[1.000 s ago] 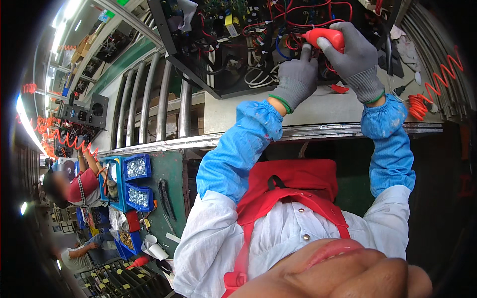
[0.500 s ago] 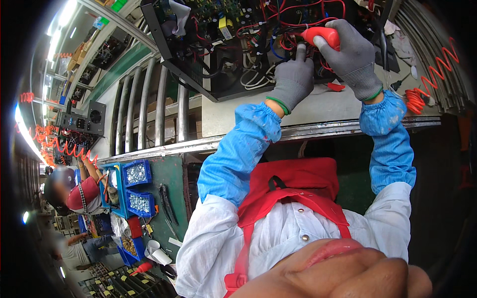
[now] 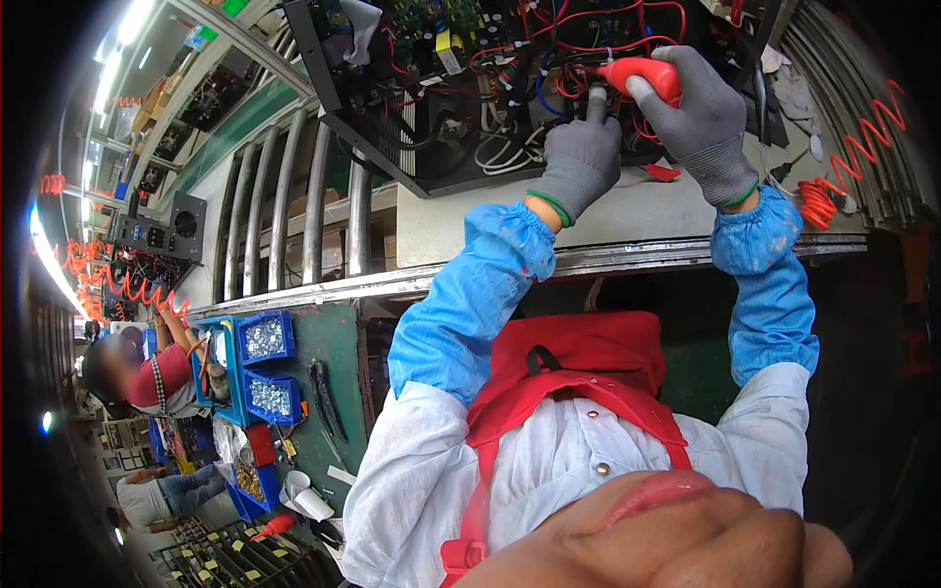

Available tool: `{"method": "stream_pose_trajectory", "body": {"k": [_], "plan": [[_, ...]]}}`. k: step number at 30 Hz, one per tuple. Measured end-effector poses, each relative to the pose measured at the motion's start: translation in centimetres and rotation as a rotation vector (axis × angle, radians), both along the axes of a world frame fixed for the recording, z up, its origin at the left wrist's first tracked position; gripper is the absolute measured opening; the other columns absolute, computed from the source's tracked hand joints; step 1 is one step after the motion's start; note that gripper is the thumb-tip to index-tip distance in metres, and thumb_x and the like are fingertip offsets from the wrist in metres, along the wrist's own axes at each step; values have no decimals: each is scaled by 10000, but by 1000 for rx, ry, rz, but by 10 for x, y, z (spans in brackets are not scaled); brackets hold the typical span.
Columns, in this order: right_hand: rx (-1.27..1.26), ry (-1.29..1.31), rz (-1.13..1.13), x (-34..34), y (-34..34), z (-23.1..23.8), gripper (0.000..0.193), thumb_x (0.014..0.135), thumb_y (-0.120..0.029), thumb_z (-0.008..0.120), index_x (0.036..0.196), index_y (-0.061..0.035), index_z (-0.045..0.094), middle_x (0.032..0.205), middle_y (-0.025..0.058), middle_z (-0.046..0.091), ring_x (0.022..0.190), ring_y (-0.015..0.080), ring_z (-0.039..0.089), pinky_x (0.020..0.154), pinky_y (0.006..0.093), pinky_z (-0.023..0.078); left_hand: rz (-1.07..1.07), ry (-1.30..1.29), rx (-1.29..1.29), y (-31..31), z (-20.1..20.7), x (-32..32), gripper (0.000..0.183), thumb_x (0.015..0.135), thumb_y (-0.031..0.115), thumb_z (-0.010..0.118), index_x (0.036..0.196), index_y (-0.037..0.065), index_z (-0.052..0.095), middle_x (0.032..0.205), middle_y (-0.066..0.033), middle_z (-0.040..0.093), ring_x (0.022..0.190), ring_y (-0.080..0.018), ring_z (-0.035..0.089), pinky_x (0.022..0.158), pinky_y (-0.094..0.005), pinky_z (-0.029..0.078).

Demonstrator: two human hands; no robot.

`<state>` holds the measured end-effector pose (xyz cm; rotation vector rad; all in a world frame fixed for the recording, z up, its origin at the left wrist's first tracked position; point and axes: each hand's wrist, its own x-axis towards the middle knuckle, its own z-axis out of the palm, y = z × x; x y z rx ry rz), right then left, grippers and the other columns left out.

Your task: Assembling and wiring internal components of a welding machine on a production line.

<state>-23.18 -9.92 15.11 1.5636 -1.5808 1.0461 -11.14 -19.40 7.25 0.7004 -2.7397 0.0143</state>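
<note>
My right hand [image 3: 701, 122], in a grey knit glove, is closed round a red squeeze bottle [image 3: 642, 76]. Its narrow tip points left into a bundle of red and black wires [image 3: 570, 80] inside a black metal chassis [image 3: 431, 181]. Just left of the bottle, my left hand [image 3: 583, 157], gloved the same way, stretches its index finger up to the wires. Its other fingers are bent and partly hidden, and I see nothing held in them. A yellow-wrapped component [image 3: 448, 51] and white cables [image 3: 505, 157] sit inside the chassis near my left hand.
Metal rollers [image 3: 284, 206] run left of the chassis. Blue bins [image 3: 267, 338] of small metal parts stand on a green bench [image 3: 333, 338], with another red bottle [image 3: 274, 526] lower down. A coiled red hose [image 3: 818, 201] hangs at right. Co-workers [image 3: 162, 382] are at far left.
The red bottle and my right hand have shifted slightly right and down. My left hand stays almost in place, its index finger still at the wires.
</note>
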Motion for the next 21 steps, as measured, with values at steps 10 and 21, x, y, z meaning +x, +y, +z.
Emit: {"method": "stream_pose_trajectory", "body": {"k": [10,21], "plan": [[-12,7,-13,1,-6,-1,325,839,-352,734,1000,-105,600,812,86,646,664,244,681,534,315,543,-7,13,-1,1,-1,0,229,770,187,679,964,72,639,1425,-230,409,761,-285,695,632,-445,558],[-4,-46,39,7,2,4,286,840,-332,732,976,-111,611,820,79,649,664,249,675,545,325,541,-47,113,-50,-1,-9,5,150,766,173,658,857,66,604,1369,-213,452,691,-312,673,600,-461,548]]}}
